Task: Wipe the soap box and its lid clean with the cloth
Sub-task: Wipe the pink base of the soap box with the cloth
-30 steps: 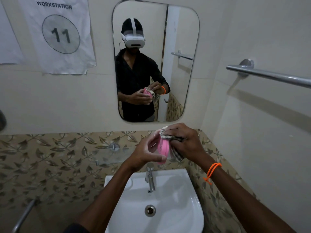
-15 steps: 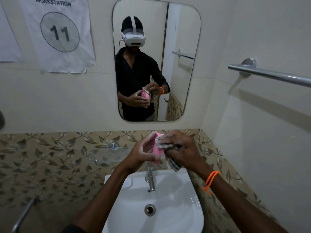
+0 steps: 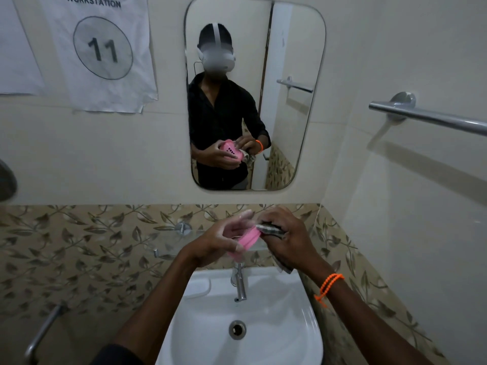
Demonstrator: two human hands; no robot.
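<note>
At mid-frame our left hand [image 3: 216, 243] grips the pink soap box [image 3: 243, 242]; our right hand [image 3: 287, 239] presses the bunched cloth [image 3: 270, 229] against it above the sink [image 3: 303, 312].

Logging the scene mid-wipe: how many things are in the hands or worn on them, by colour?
Pink: 1, soap box piece in the left hand
Striped grey and white: 1, cloth in the right hand
Orange: 1, wrist band
Total: 3

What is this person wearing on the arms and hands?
Both hands are bare, no gloves: left hand, right hand. The forearms are uncovered. An orange beaded band circles the right wrist. A dark sleeve edge shows on the left arm.
</note>
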